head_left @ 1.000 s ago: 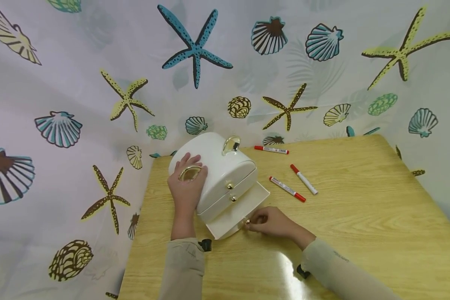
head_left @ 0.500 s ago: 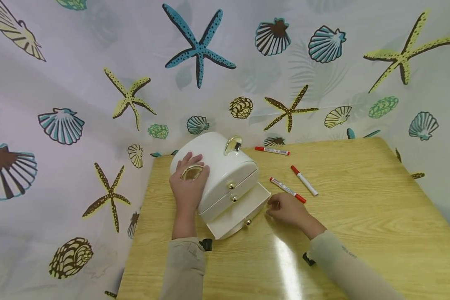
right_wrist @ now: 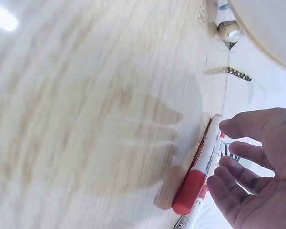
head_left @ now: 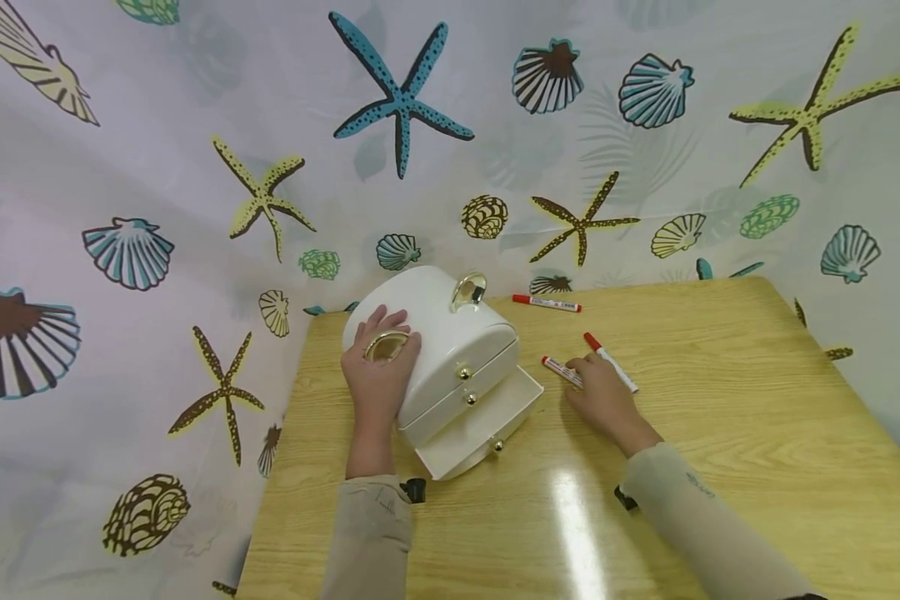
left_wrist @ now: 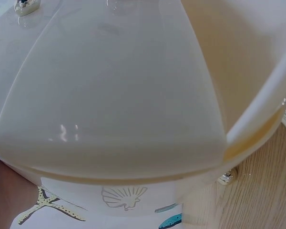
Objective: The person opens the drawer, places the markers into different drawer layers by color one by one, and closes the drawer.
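Observation:
A white chest of small drawers [head_left: 435, 333] with gold knobs and gold handles stands tilted across the view, its bottom drawer [head_left: 480, 425] pulled out and bare inside. My left hand [head_left: 378, 375] rests on its curved top beside a gold handle [head_left: 386, 345], fingers spread over the surface. At the red-capped white marker [head_left: 558, 369] nearest the drawer, my right hand [head_left: 603, 396] reaches down with fingers loosely bent. In the right wrist view, the thumb tip lies close to that marker [right_wrist: 207, 152]; whether it touches is unclear.
Another red-and-white marker [head_left: 611, 362] lies just right of the right hand, and a third marker [head_left: 546, 303] near the table's back edge. The wooden table [head_left: 757, 467] meets a curtain [head_left: 570, 150] printed with shells and starfish behind and at the sides.
My right hand has let go of the bottom drawer's knob and moved right and away from me to the nearest marker. My left hand stays on the chest; the drawer stays out.

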A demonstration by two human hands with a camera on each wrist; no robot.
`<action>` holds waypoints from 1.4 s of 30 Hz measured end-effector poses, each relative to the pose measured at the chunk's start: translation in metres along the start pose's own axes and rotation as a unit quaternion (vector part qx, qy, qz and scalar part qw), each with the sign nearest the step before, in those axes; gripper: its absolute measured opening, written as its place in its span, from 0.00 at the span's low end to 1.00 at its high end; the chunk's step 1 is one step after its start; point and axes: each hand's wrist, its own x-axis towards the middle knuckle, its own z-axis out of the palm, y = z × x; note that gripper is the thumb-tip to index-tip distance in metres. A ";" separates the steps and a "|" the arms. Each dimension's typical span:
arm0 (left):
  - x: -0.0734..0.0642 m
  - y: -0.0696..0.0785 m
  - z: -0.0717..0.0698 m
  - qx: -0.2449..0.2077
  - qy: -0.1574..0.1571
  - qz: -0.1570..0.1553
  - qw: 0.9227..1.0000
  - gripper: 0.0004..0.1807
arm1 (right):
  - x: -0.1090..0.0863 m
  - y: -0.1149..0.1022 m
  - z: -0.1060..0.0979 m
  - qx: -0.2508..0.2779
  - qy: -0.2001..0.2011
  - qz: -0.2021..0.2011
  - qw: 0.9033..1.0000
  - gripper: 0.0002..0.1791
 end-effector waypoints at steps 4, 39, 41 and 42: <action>0.000 0.000 0.000 0.003 0.001 -0.002 1.000 0.08 | 0.003 0.004 -0.001 -0.008 -0.006 0.007 1.000 0.24; 0.000 0.001 0.001 0.005 -0.001 -0.008 1.000 0.08 | 0.013 0.010 0.001 0.009 -0.008 -0.016 1.000 0.15; 0.000 0.001 0.001 0.001 -0.001 -0.006 1.000 0.08 | 0.013 0.010 0.000 0.011 -0.007 -0.015 1.000 0.16; 0.000 0.001 0.001 0.001 -0.001 -0.005 1.000 0.08 | 0.013 0.010 0.000 0.012 -0.007 -0.014 1.000 0.16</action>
